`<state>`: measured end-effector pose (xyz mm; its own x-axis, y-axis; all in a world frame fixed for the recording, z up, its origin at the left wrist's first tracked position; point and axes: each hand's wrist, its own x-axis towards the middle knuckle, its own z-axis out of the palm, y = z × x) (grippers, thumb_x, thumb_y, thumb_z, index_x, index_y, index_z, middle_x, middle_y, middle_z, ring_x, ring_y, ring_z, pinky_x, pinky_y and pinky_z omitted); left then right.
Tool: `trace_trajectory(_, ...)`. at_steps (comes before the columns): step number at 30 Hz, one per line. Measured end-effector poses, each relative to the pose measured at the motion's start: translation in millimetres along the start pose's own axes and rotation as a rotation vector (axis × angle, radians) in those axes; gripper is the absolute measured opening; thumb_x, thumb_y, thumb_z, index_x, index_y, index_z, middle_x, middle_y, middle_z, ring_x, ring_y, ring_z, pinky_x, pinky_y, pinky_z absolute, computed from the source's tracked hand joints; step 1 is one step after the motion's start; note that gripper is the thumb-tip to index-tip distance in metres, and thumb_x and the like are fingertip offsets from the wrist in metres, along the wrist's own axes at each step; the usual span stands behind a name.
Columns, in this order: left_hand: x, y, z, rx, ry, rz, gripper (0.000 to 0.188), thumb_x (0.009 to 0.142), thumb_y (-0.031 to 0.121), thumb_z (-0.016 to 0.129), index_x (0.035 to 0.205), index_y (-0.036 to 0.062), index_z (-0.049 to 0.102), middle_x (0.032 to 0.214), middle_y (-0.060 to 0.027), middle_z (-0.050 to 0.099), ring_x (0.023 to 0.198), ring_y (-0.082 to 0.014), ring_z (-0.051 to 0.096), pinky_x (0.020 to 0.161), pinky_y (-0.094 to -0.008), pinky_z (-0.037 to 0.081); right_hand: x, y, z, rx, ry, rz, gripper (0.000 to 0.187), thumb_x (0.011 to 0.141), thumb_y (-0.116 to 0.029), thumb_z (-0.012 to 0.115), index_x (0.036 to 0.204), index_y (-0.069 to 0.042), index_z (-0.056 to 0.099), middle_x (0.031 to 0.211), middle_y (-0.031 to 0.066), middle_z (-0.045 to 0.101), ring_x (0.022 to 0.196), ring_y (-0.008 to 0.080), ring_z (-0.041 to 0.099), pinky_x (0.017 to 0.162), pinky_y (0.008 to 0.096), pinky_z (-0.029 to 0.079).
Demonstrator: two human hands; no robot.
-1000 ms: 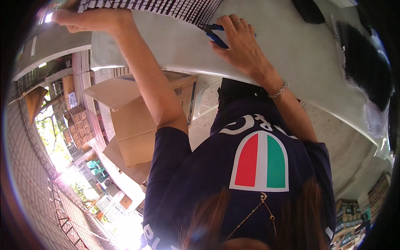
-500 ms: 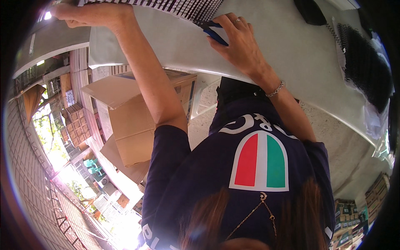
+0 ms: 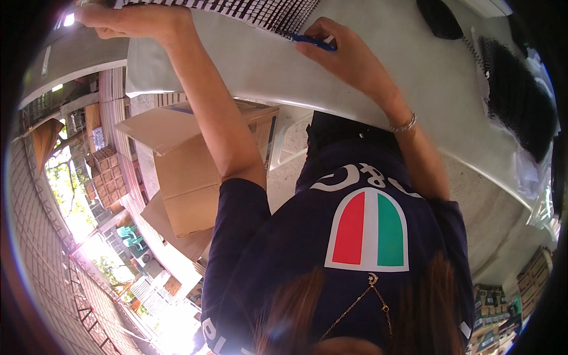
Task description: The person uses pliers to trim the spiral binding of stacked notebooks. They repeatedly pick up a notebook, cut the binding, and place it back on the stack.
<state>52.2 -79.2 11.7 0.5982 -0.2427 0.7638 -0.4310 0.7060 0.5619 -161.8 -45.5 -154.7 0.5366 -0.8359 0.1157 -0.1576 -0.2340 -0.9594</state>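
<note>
In my right hand (image 3: 355,59) is a small pair of blue-handled pliers (image 3: 316,42), with fingers and thumb wrapped round the grips. Their dark tip meets the lower right corner of a black grid mesh sheet (image 3: 260,15), which shows white between its strands and runs off the top edge of the view. At the sheet's left end, my left hand (image 3: 133,22) is closed with curled fingers. What lies inside those fingers is hidden.
The pale tabletop (image 3: 236,65) curves across the top. A black coiled-cord object (image 3: 441,18) and a stack of black mesh (image 3: 518,94) in clear plastic lie at right. Below the table's left side stands an open cardboard box (image 3: 189,171).
The pliers' handles, spread apart before, are now squeezed together in my right hand. My right hand has turned and shifted slightly rightward; my left hand stays put.
</note>
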Motion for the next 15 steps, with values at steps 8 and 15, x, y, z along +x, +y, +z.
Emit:
trace_trajectory(8,-8,4,7,0.063,0.051,-0.029,0.041,0.104,0.048,0.045,0.088,0.0108,0.055,0.077,-0.0027,0.053,0.071,-0.0113,0.066,0.060,-0.0225,0.058,-26,-3,16,-0.515,0.320,-0.224,0.038,0.089,-0.027,0.075,0.120,-0.011,0.061,0.114,0.0102,0.066,0.109,0.0303,0.061,0.103,0.0471,0.038)
trace_trajectory(15,-9,4,8,0.136,0.068,-0.009,0.044,0.104,0.049,0.043,0.091,0.0097,0.056,0.078,-0.0022,0.052,0.071,-0.0112,0.066,0.061,-0.0231,0.058,-23,1,23,-0.556,0.340,-0.299,0.038,0.089,-0.027,0.075,0.120,-0.012,0.061,0.114,0.0089,0.066,0.107,0.0285,0.061,0.104,0.0460,0.039)
